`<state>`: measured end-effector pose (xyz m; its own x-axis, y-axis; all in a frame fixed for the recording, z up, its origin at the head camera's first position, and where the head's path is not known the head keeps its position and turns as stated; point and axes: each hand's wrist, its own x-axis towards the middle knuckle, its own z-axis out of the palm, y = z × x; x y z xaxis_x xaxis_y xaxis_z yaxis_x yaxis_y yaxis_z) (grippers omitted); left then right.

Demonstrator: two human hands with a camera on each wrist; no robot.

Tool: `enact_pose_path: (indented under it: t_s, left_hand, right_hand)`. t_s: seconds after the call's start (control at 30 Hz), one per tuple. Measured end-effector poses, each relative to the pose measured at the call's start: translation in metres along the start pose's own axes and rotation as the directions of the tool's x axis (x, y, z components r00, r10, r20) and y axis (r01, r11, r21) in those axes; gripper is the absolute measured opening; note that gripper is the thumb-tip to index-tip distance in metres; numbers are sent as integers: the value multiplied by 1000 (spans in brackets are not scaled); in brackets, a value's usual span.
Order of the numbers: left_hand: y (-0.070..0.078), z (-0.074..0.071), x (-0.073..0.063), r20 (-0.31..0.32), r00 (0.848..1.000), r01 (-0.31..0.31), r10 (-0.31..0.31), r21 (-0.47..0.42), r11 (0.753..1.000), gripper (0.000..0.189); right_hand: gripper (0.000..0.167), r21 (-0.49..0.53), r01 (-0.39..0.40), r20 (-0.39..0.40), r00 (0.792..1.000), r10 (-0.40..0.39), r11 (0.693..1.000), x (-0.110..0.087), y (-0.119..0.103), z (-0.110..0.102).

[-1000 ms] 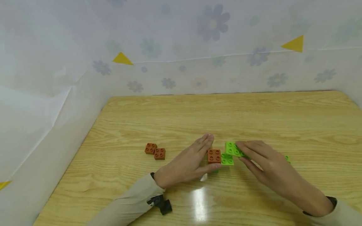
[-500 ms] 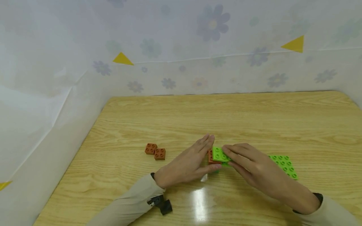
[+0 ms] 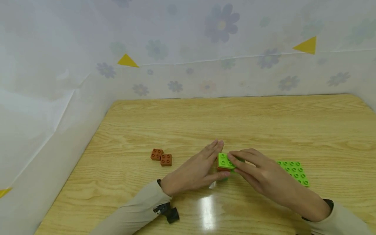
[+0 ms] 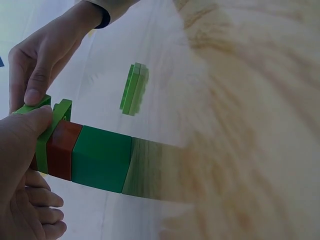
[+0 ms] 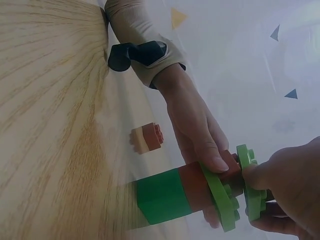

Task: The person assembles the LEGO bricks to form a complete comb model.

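Observation:
In the right wrist view, a tower of toy bricks stands on the table: a dark green block (image 5: 162, 196) below, a brown brick (image 5: 194, 185), a light green plate (image 5: 218, 195), then an upper brown brick (image 5: 231, 167). My left hand (image 3: 192, 169) holds the tower near its top, thumb in front and fingers behind. Between right thumb and fingers, my right hand (image 3: 267, 171) pinches another light green plate (image 3: 224, 160) over the upper brown brick. A narrow gap shows between that brick and plate in the right wrist view. The fingers hide the plate's right end.
Two loose brown bricks (image 3: 166, 160) lie left of the left hand on the wooden table (image 3: 188, 120). A light green studded baseplate (image 3: 298, 174) lies right, partly behind the right hand. A black camera (image 3: 168, 212) sits on the left sleeve.
My right hand has moved left with the light green plate, bringing it over the tower's upper brown brick. The baseplate at right has come into fuller view. My left hand has stayed put.

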<state>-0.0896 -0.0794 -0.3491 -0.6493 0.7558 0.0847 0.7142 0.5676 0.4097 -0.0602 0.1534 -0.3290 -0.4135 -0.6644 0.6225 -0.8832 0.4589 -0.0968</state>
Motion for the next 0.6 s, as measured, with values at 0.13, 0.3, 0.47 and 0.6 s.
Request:
enact_pose_path:
  t_s: [0.13,0.3,0.47,0.6]
  left_hand:
    - [0,1,0,-2,1000,2,-2,-4,1000,84]
    - [0,1,-1,-6,1000,6,-6,-2,1000,85]
    - [0,-5,-10,-109,990,-82,93,99,992,86]
    - [1,-14,-23,-260,924,-249,280,147,957,74]
  right_hand:
    - [49,-28,39,3,999,-39,999,2,-2,0]
    - [52,-53,35,28,999,-34,998,4,-4,-1]
    - [54,-76,38,39,999,-35,996,7,-6,-2]
    - [44,-87,30,99,995,-21,996,10,-8,-6]
